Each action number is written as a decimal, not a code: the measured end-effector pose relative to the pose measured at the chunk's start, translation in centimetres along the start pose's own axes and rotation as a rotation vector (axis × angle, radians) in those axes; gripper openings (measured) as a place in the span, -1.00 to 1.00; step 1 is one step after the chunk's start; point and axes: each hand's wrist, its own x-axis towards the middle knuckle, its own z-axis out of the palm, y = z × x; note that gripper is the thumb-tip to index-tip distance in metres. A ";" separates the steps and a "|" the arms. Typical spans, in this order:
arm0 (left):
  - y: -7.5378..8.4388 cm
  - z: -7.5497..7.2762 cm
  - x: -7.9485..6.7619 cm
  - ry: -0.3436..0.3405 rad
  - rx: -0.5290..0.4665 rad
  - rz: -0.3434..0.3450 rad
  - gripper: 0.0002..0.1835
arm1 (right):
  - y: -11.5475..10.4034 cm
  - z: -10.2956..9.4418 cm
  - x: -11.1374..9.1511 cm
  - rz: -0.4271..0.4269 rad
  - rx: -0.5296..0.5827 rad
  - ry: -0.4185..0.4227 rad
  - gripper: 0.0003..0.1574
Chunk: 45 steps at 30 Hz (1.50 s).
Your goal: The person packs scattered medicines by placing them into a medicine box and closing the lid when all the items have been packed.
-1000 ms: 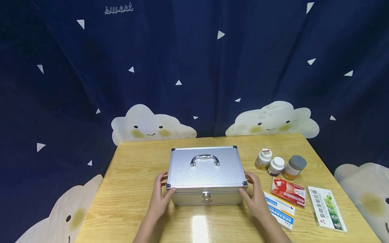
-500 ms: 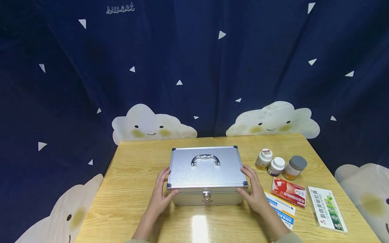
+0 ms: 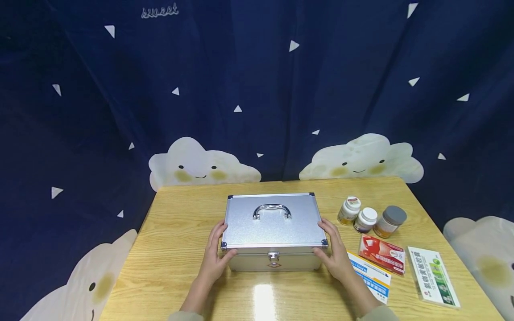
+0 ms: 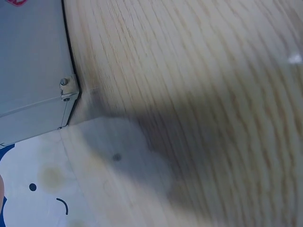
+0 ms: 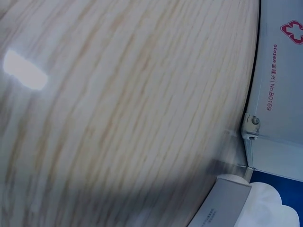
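A silver aluminium first-aid box [image 3: 273, 232] stands on the wooden table in the head view, its lid down. On top is a chrome handle [image 3: 272, 209], and a latch [image 3: 273, 256] sits at the front centre. My left hand [image 3: 214, 256] holds the left front corner, fingers over the lid's edge and thumb at the front. At the right front corner my right hand [image 3: 335, 254] holds the box in the same way. The right wrist view shows a red cross emblem [image 5: 292, 32] on the box's front; in that view my right hand is out of sight.
Right of the box stand two white bottles [image 3: 348, 211] [image 3: 365, 220] and a grey-lidded jar [image 3: 389, 221]. Nearer lie a red medicine box [image 3: 381, 253], a blue-and-white box [image 3: 371, 276] and a white-and-green box [image 3: 433, 276]. A dark blue curtain [image 3: 273, 89] hangs behind the table.
Both hands have slid slightly up the sides, so the fingers now lie on the lid's edges. The sleeve cuffs have come into view. The box has stayed in place.
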 end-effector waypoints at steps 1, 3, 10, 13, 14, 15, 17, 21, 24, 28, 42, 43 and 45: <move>0.0 0.1 0.0 0.010 -0.002 0.004 -0.26 | 0.0 0.1 0.0 -0.006 -0.001 0.010 -0.22; 0.0 0.2 0.0 0.022 -0.002 0.004 -0.28 | 0.0 0.2 0.0 -0.021 -0.003 0.034 -0.22; 0.3 0.4 0.4 0.077 -0.005 0.042 -0.31 | 0.1 0.5 0.2 -0.068 0.025 0.105 -0.23; 0.4 0.4 0.5 0.091 0.005 0.045 -0.31 | -0.1 0.5 0.2 -0.043 0.019 0.108 -0.27; 0.4 0.3 0.5 0.095 0.011 0.047 -0.31 | -0.3 0.5 0.3 -0.023 0.017 0.103 -0.28; 0.4 0.3 0.6 0.096 0.018 0.044 -0.31 | -0.4 0.5 0.3 -0.002 0.012 0.097 -0.28; 0.4 0.3 0.7 0.102 0.032 0.050 -0.30 | -0.8 0.3 0.4 0.042 -0.013 0.085 -0.27; 0.6 0.2 1.2 0.125 0.041 0.077 -0.31 | -1.3 0.1 0.8 0.110 -0.056 0.068 -0.22; 0.7 0.2 1.6 0.157 0.039 0.103 -0.33 | -1.7 -0.1 1.1 0.137 -0.068 0.072 -0.21; 0.8 0.3 2.1 0.195 0.040 0.108 -0.38 | -2.2 -0.3 1.8 0.151 -0.082 0.081 -0.25; 2.5 -0.5 4.9 0.216 0.039 -0.008 -0.51 | -3.6 -1.0 4.6 0.231 -0.086 0.132 -0.41; 2.7 -0.6 5.1 0.217 0.041 -0.019 -0.52 | -3.8 -1.1 4.9 0.231 -0.089 0.133 -0.42; 3.0 -0.7 5.6 0.220 0.047 -0.033 -0.53 | -4.0 -1.2 5.5 0.238 -0.093 0.131 -0.44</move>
